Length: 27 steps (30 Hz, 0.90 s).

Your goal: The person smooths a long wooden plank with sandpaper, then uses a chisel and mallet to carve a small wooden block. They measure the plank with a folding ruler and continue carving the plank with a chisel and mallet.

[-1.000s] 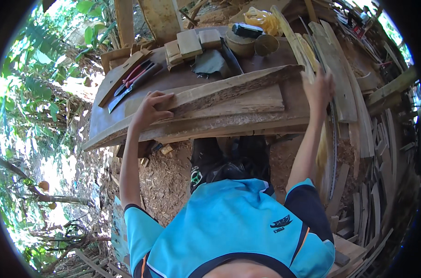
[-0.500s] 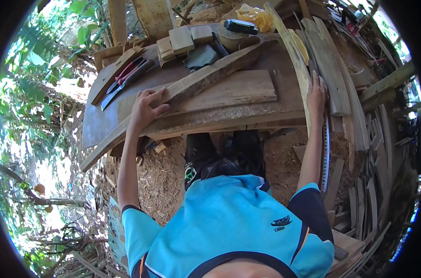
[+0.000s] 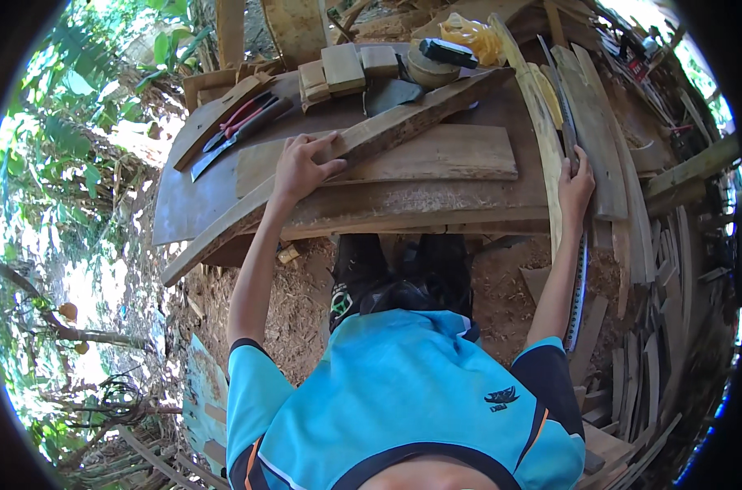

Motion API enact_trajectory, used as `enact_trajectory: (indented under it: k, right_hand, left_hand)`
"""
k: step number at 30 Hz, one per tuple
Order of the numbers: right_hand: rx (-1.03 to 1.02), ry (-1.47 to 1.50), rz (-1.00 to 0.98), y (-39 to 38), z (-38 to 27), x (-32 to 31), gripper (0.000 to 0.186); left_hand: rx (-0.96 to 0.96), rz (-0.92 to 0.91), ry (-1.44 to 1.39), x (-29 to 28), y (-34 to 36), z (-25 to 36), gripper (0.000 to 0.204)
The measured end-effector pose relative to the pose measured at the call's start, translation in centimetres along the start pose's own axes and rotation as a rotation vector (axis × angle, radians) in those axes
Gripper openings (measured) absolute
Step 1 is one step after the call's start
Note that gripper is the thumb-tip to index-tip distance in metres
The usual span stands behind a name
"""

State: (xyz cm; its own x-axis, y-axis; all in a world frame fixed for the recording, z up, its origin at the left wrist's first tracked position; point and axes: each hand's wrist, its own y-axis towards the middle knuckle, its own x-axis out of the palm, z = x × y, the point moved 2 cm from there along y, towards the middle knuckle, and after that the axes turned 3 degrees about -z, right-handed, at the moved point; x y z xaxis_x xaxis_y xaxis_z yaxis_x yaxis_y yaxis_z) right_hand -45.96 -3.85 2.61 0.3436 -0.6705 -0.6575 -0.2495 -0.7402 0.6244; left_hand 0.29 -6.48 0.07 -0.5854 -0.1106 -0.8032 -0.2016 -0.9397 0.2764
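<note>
A long, rough-edged wooden plank (image 3: 420, 116) lies slantwise over the workbench (image 3: 179, 214), its near-left end sticking out past the edge. My left hand (image 3: 300, 169) grips it, thumb on the near side and fingers across the top. Under the plank rests a flat, wider board (image 3: 456, 153). At the bench's right side, my right hand (image 3: 577, 186) closes around a long, thin metal ruler (image 3: 579, 298). The ruler runs beyond my fingers and back beside my forearm. A pale wooden strip (image 3: 536, 106) lies just left of that hand.
Pliers with red handles (image 3: 244, 114) and a knife (image 3: 211, 157) lie at the bench's left. Along the back are wood blocks (image 3: 342, 68), a dark case (image 3: 448, 53) and a yellow plastic bag (image 3: 475, 39). Long boards (image 3: 595, 122) and stacked offcuts (image 3: 636, 367) crowd the right.
My right hand has drawn slightly nearer, its fingers going from stretched to curled around the ruler. My left hand stays on the plank. The whole view has shifted a little.
</note>
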Motion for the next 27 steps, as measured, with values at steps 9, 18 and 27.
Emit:
enact_trajectory:
  k: [9,18,27]
  right_hand:
    - [0.11,0.149,0.161,0.0,0.8,-0.4,0.028]
    - [0.366,0.412,0.5,0.0,4.5,-1.0,0.023]
    - [0.219,0.518,0.353,0.0,2.8,0.1,0.03]
  left_hand:
    - [0.057,0.035,0.042,0.4,0.7,0.3,0.057]
    - [0.074,-0.253,0.321,-3.1,-0.7,-2.9,0.091]
    - [0.091,-0.321,0.232,-4.3,1.8,-4.5,0.075]
